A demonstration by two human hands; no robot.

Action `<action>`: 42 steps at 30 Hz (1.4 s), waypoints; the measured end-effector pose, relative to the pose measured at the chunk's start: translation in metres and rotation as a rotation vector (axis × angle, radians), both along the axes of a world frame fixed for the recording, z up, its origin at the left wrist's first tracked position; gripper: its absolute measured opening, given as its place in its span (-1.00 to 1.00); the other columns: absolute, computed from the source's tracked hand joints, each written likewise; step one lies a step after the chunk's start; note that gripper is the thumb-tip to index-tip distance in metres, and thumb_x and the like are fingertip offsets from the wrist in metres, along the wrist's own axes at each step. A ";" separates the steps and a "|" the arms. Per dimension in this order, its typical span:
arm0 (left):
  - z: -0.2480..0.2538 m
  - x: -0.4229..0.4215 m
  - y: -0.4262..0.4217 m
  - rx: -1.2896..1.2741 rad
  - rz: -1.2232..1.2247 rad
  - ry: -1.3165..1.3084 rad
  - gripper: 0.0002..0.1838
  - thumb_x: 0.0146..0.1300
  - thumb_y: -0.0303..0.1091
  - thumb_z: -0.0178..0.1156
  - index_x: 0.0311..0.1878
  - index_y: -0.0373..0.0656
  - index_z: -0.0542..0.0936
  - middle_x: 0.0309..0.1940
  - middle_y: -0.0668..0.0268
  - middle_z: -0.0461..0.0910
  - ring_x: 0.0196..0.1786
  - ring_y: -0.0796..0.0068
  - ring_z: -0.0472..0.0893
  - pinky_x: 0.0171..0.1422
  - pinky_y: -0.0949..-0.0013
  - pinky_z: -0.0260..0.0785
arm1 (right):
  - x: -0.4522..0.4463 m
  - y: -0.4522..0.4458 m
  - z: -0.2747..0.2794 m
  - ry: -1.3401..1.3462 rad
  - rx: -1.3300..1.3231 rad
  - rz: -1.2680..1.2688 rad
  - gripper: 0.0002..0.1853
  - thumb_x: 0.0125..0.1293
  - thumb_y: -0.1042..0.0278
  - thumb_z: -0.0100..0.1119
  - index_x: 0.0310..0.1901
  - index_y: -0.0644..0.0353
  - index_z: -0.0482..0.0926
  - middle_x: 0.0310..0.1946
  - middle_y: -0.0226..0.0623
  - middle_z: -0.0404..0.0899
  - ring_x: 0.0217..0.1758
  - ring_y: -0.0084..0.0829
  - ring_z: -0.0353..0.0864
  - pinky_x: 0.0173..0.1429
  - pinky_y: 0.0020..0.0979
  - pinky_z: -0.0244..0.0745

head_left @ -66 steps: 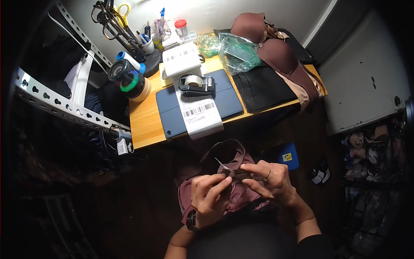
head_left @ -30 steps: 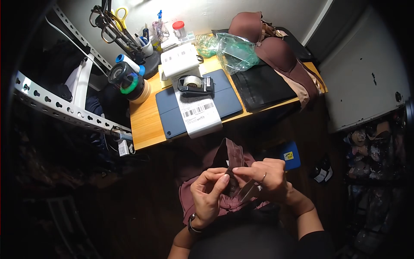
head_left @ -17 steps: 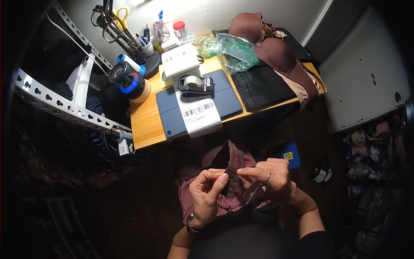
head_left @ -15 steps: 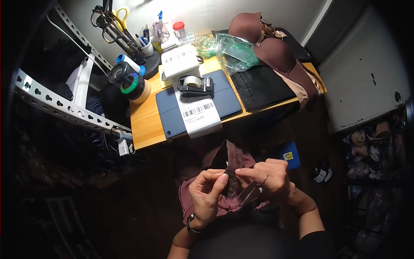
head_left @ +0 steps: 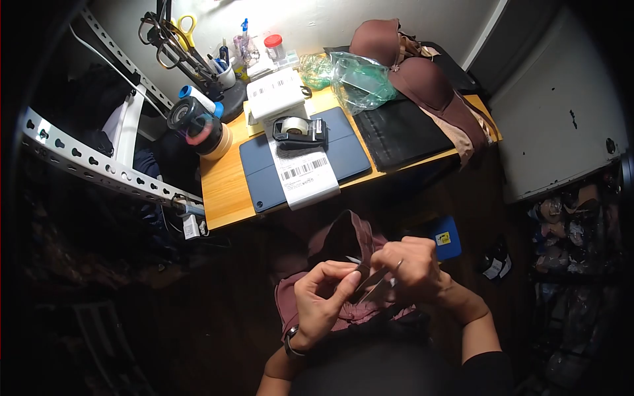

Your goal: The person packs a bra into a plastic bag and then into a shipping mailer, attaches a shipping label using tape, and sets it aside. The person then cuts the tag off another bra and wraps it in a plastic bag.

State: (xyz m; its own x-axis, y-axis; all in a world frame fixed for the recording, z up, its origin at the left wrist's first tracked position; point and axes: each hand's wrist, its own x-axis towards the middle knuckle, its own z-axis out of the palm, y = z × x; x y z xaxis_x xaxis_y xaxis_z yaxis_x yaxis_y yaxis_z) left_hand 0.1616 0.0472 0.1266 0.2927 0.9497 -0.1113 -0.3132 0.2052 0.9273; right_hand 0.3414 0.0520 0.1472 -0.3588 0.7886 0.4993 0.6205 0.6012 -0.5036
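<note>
A mauve bra (head_left: pixel 356 231) lies over my lap below the table's front edge, its band standing up in a loop. My left hand (head_left: pixel 321 297), with a dark watch at the wrist, is closed, thumb and forefinger pinching the band end. A small pale pointed piece (head_left: pixel 354 259) shows just above those fingertips; I cannot make out what it is. My right hand (head_left: pixel 413 267), wearing a ring, is curled closed on the bra's band close beside the left. A blurred narrow strip (head_left: pixel 373 289) hangs between the hands. The right fingertips are partly hidden.
Ahead stands a wooden table (head_left: pixel 221 191) with a blue tablet case (head_left: pixel 350 142), a tape dispenser (head_left: pixel 300 132), printed labels (head_left: pixel 307 178), a green plastic bag (head_left: pixel 363 82) and another bra (head_left: pixel 426 82). A white metal shelf (head_left: pixel 99 158) borders the left. Wrapped items (head_left: pixel 568 231) hang at right.
My right hand has shifted slightly and turned, its extended forefinger now curled in. The pale pointed piece shows more by the left fingertips. The dark hook-and-eye strip seen earlier is mostly covered.
</note>
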 end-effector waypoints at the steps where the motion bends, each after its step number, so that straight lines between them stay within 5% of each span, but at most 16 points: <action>1: -0.001 -0.001 0.001 -0.001 0.000 0.001 -0.95 0.18 -0.60 0.19 -0.27 -0.35 0.55 -0.25 0.20 0.61 -0.24 0.60 0.59 -0.17 0.55 0.46 | 0.002 0.001 0.000 0.059 -0.007 -0.032 -0.73 -0.21 0.37 0.35 -0.45 0.16 0.45 -0.64 -0.41 0.43 -0.65 -0.42 0.47 -0.57 -0.45 0.28; 7: -0.009 -0.006 0.007 -0.269 -0.040 -0.336 -0.95 0.25 -0.59 0.10 -0.24 -0.36 0.49 -0.19 0.18 0.58 -0.18 0.57 0.58 -0.07 0.52 0.47 | 0.015 -0.009 -0.013 0.393 -0.114 -0.078 -0.72 0.06 0.18 0.35 -0.39 0.20 0.53 -0.68 -0.33 0.42 -0.68 -0.39 0.47 -0.63 -0.45 0.25; 12: -0.010 -0.007 0.009 -0.315 -0.060 -0.382 -0.96 0.27 -0.59 0.07 -0.23 -0.34 0.46 -0.16 0.15 0.56 -0.17 0.54 0.59 -0.01 0.51 0.46 | 0.005 -0.009 -0.001 0.315 -0.066 -0.055 -0.61 -0.10 0.51 0.43 -0.14 0.17 0.59 -0.35 -0.27 0.52 -0.51 -0.41 0.62 -0.47 -0.46 0.57; 15: -0.011 -0.005 0.009 -0.244 -0.065 -0.328 -0.90 0.27 -0.54 0.10 -0.18 -0.33 0.46 -0.16 0.21 0.54 -0.13 0.55 0.56 0.02 0.51 0.41 | 0.002 -0.012 -0.006 0.134 -0.055 0.015 -0.64 -0.08 0.56 0.38 -0.16 0.18 0.61 -0.31 -0.26 0.53 -0.51 -0.41 0.60 -0.51 -0.48 0.50; 17: -0.007 -0.002 0.011 0.017 0.057 -0.201 -0.75 0.23 -0.47 0.18 -0.06 -0.35 0.45 -0.17 0.28 0.53 -0.12 0.57 0.51 -0.01 0.51 0.35 | -0.002 -0.009 -0.014 0.155 -0.058 0.003 -0.74 -0.01 0.53 0.36 -0.21 0.21 0.61 -0.33 -0.27 0.54 -0.52 -0.44 0.58 -0.48 -0.51 0.46; 19: -0.005 -0.002 0.015 0.047 0.111 -0.197 -0.72 0.17 -0.42 0.26 -0.09 -0.33 0.51 -0.23 0.35 0.53 -0.17 0.60 0.46 -0.06 0.52 0.30 | -0.006 -0.011 -0.020 0.559 -0.314 -0.012 -0.84 0.08 0.51 0.31 -0.26 0.24 0.61 -0.37 -0.30 0.55 -0.50 -0.52 0.55 -0.42 -0.54 0.42; 21: -0.018 -0.010 0.018 0.208 -0.028 0.238 -0.85 0.17 -0.43 0.26 -0.25 -0.31 0.59 -0.31 0.37 0.54 -0.21 0.64 0.43 -0.11 0.54 0.28 | -0.009 -0.011 -0.012 0.696 -0.509 -0.053 -0.92 0.22 0.45 0.22 -0.32 0.27 0.60 -0.47 -0.41 0.53 -0.48 -0.66 0.48 -0.41 -0.60 0.35; 24: -0.015 -0.010 0.019 0.071 -0.047 0.112 -0.90 0.19 -0.47 0.23 -0.37 -0.32 0.63 -0.37 0.37 0.55 -0.23 0.64 0.43 -0.13 0.55 0.28 | -0.005 -0.008 -0.007 1.040 -1.021 -0.063 -0.77 0.36 0.32 0.07 -0.39 0.27 0.57 -0.56 -0.57 0.46 -0.46 -0.82 0.36 -0.43 -0.67 0.26; 29: -0.016 -0.010 0.018 -0.014 -0.067 0.077 -0.89 0.19 -0.46 0.24 -0.36 -0.33 0.63 -0.38 0.35 0.56 -0.27 0.60 0.45 -0.15 0.54 0.29 | -0.007 -0.009 -0.010 0.937 -0.982 -0.070 -0.84 0.28 0.44 0.11 -0.42 0.33 0.56 -0.53 -0.46 0.44 -0.50 -0.71 0.30 -0.41 -0.60 0.23; 37: -0.010 -0.011 0.019 0.250 -0.012 0.301 -0.92 0.09 -0.51 0.31 -0.45 -0.30 0.62 -0.53 0.37 0.56 -0.30 0.53 0.47 -0.13 0.49 0.30 | -0.004 -0.005 -0.012 0.967 -0.937 -0.043 -0.85 0.21 0.40 0.26 -0.35 0.31 0.56 -0.52 -0.55 0.47 -0.46 -0.80 0.36 -0.43 -0.67 0.24; 39: -0.017 -0.011 0.018 0.308 -0.015 0.321 -0.91 0.04 -0.50 0.34 -0.42 -0.28 0.61 -0.47 0.35 0.57 -0.25 0.48 0.48 -0.10 0.46 0.31 | -0.006 0.000 -0.004 0.800 -0.821 -0.016 -0.84 0.21 0.39 0.27 -0.32 0.32 0.56 -0.47 -0.50 0.47 -0.47 -0.79 0.37 -0.43 -0.65 0.24; 40: -0.022 -0.011 0.019 0.364 -0.017 0.342 -0.88 0.00 -0.49 0.37 -0.40 -0.26 0.60 -0.41 0.33 0.58 -0.21 0.44 0.49 -0.07 0.43 0.32 | 0.001 0.004 0.000 0.451 -0.741 0.012 -0.84 0.25 0.40 0.18 -0.29 0.34 0.57 -0.38 -0.40 0.53 -0.44 -0.71 0.46 -0.39 -0.60 0.33; 42: -0.037 -0.002 0.019 0.499 0.030 0.440 -0.73 -0.05 -0.43 0.40 -0.25 -0.22 0.58 -0.26 0.28 0.56 -0.09 0.36 0.46 0.02 0.36 0.30 | 0.013 0.010 -0.004 0.474 -0.563 0.074 -0.84 0.25 0.40 0.16 -0.24 0.32 0.57 -0.34 -0.34 0.56 -0.39 -0.62 0.52 -0.33 -0.56 0.40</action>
